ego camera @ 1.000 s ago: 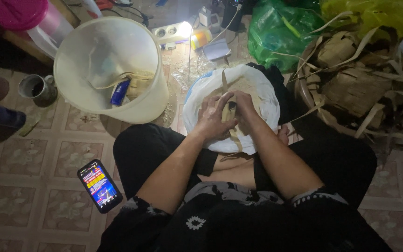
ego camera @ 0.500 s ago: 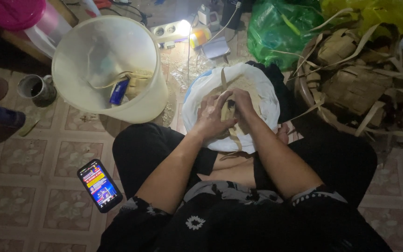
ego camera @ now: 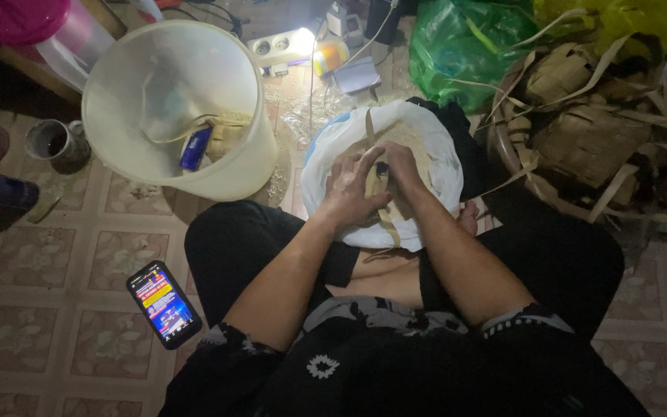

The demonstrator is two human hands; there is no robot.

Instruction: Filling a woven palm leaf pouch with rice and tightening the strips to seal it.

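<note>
Two-handed: pinched leaf strip (ego camera: 370, 131) between left hand (ego camera: 349, 189) and right hand (ego camera: 403, 166) over bowl (ego camera: 443, 158), seemingly mid-fold; probably needed steady tension next.

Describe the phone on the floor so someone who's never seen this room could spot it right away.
Start at the big white plastic bucket lying tilted on the tiled floor. Below it, beside the seated person's left knee, lies the phone, flat and face up. It is the only thing there with a lit, colourful screen, away from the hands.
</note>
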